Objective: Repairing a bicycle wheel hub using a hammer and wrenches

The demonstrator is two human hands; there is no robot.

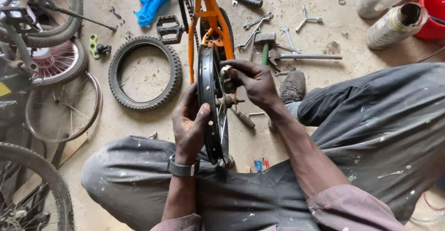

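A small black bicycle wheel rim (209, 120) stands upright between my knees, joined to an orange bike frame (207, 8) that lies away from me. My left hand (189, 122) grips the rim's left side, thumb over its edge. A dark watch is on that wrist. My right hand (250, 82) pinches a small metal part (225, 71) at the rim's upper right edge, near the hub axle (228, 102).
A loose knobby tyre (144, 72) lies on the concrete floor to the left, with a pedal (168, 29) behind it. Spanners and a hammer (266, 43) lie to the right. Bike wheels (60, 106) crowd the left side. Bottles and a red bucket (431, 13) stand at top right.
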